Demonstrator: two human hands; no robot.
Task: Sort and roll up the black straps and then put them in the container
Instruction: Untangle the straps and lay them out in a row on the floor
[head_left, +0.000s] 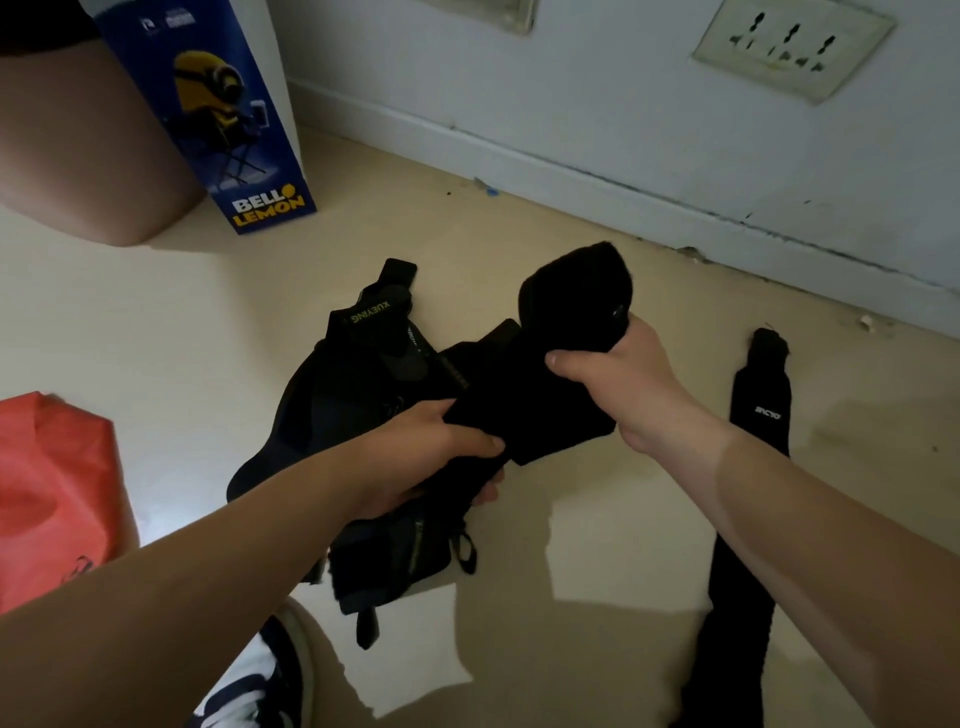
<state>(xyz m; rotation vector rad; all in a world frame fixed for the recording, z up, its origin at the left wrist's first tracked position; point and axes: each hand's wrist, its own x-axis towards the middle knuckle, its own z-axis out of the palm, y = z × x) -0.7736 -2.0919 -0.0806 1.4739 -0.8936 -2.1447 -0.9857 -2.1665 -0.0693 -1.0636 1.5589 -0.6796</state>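
Observation:
I hold one wide black strap (540, 395) above the floor with both hands. My right hand (618, 374) grips its upper part, where the end (576, 291) is folded over into a thick roll. My left hand (441, 457) grips the lower part of the same strap. Under my hands lies a pile of black straps (358, 374), one with the yellow word XUEYING. Another long black strap (753, 493) lies stretched out on the floor to the right, partly hidden by my right forearm.
A red bag (52, 493) sits at the left edge. A blue Bello Lemon box (234, 119) stands at the back left beside a person's bare leg (78, 156). The wall with a socket panel (789, 47) runs along the back. My shoe (260, 680) shows at the bottom.

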